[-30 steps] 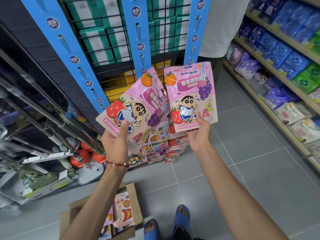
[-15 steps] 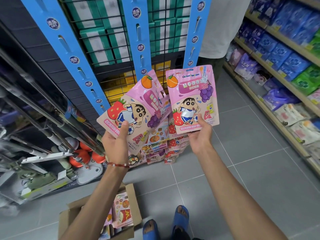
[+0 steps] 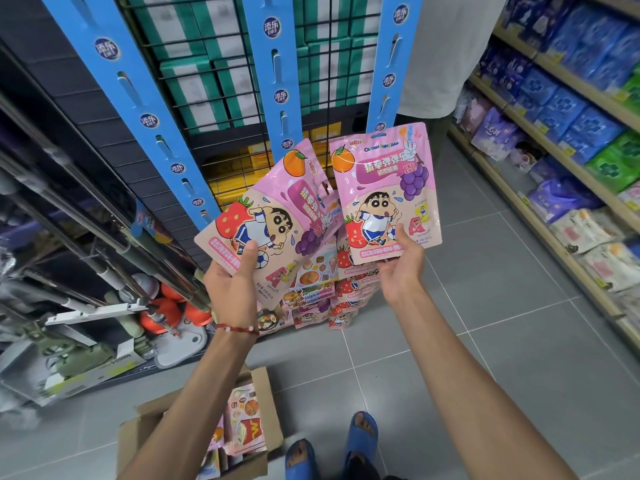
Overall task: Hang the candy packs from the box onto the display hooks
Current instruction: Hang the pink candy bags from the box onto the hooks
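My left hand (image 3: 231,282) grips a fanned stack of pink candy packs (image 3: 266,216), tilted to the right, thumb on the front. One single pink candy pack (image 3: 384,188) stands upright in my right hand (image 3: 401,265), held at its lower edge. Both are raised in front of the blue display strips (image 3: 277,81) with slots, which hang on a black wire grid. More candy packs (image 3: 322,289) hang low on the strips behind my hands. The open cardboard box (image 3: 266,386) sits on the floor by my feet, with candy packs (image 3: 246,424) inside.
A person in a white shirt (image 3: 450,46) stands at the back right. Shelves of blue, purple and green packs (image 3: 571,109) line the right side. Mop poles and boxed goods (image 3: 86,306) crowd the left. Grey tiled floor (image 3: 485,323) lies between.
Both hands have sunk slightly with their packs. The right pack has drifted a little lower and to the right, apart from the left stack.
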The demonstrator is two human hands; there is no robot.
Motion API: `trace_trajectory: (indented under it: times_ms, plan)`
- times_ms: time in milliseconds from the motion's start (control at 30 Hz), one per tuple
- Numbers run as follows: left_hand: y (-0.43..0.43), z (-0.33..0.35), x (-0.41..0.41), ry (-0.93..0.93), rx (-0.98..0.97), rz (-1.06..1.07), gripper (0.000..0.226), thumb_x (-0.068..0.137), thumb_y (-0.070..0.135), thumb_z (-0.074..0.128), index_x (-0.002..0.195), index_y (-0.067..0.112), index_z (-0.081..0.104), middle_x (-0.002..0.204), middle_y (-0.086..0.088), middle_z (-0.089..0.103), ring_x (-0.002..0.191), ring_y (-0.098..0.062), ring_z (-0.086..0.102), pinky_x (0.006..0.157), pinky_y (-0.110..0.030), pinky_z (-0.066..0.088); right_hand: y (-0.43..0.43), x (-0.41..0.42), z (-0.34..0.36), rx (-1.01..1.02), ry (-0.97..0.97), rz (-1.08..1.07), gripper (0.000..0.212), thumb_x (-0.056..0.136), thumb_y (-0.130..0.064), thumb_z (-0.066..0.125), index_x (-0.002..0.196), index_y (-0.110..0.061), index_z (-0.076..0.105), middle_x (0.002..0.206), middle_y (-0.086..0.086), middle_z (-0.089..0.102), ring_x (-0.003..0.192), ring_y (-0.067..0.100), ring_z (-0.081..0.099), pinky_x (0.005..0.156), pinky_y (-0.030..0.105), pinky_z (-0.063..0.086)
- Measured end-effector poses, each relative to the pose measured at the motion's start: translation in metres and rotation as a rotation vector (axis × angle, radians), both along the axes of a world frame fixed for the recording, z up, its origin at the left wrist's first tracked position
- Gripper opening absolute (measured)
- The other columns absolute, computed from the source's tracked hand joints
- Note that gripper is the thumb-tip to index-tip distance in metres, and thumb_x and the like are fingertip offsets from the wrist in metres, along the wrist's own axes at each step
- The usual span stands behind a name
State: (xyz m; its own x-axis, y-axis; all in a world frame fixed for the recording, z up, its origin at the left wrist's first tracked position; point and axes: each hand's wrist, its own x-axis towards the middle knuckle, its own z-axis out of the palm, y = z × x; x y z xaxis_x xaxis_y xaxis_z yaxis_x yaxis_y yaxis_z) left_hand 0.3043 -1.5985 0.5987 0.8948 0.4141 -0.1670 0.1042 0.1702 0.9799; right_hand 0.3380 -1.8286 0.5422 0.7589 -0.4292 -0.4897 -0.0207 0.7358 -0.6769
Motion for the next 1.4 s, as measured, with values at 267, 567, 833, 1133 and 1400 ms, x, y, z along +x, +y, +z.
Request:
trace_trajectory:
  times_ms: [267, 567, 833, 1133, 1400]
  plan:
    - [-0.005, 0.000, -0.003, -0.009, -0.034, 0.001, 0.019, 0.097, 0.017, 0.066, 0.115, 0.010, 0.065, 0.102, 0.003, 0.076, 0.088, -0.011, 0.076, 0.070, -0.025, 0.060, -0.002, -0.004, -0.006, 0.025, 0.026, -0.014, 0.035, 0.095, -0.018, 0.068, 0.131, -0.019, 0.064, 0.114, 0.006, 0.077, 0.105, 0.031, 0.074, 0.089, 0.055, 0.060]
    - [-0.007, -0.001, -0.005, -0.020, -0.016, -0.002, 0.014, 0.098, 0.017, 0.066, 0.112, 0.014, 0.067, 0.101, 0.006, 0.077, 0.091, -0.013, 0.076, 0.075, -0.029, 0.062, -0.006, -0.009, -0.008, 0.019, 0.007, -0.015, 0.037, 0.095, -0.018, 0.069, 0.131, -0.020, 0.064, 0.116, 0.006, 0.077, 0.106, 0.032, 0.074, 0.090, 0.056, 0.059]
    - [-0.008, 0.004, -0.002, -0.023, -0.030, 0.000, 0.011, 0.098, 0.019, 0.066, 0.109, 0.019, 0.067, 0.107, 0.000, 0.077, 0.095, -0.018, 0.076, 0.084, -0.044, 0.061, -0.014, -0.015, -0.002, -0.040, -0.029, -0.058, 0.041, 0.091, -0.021, 0.072, 0.131, -0.020, 0.065, 0.119, 0.006, 0.076, 0.109, 0.033, 0.073, 0.096, 0.061, 0.055]
    - [-0.018, 0.006, -0.002, -0.012, -0.048, -0.015, 0.007, 0.098, 0.019, 0.066, 0.103, 0.023, 0.067, 0.100, 0.007, 0.077, 0.092, -0.013, 0.076, 0.085, -0.042, 0.061, -0.014, -0.015, 0.001, -0.040, -0.033, -0.076, 0.043, 0.090, -0.020, 0.072, 0.132, -0.021, 0.064, 0.118, 0.005, 0.076, 0.108, 0.032, 0.073, 0.095, 0.060, 0.056]
    - [-0.019, 0.003, -0.003, -0.012, -0.058, -0.016, 0.007, 0.097, 0.017, 0.066, 0.103, 0.018, 0.069, 0.093, 0.008, 0.078, 0.087, -0.013, 0.077, 0.076, -0.033, 0.063, -0.017, -0.018, -0.003, -0.048, -0.006, -0.073, 0.044, 0.092, -0.019, 0.071, 0.134, -0.022, 0.062, 0.120, 0.005, 0.075, 0.108, 0.031, 0.073, 0.091, 0.055, 0.059]
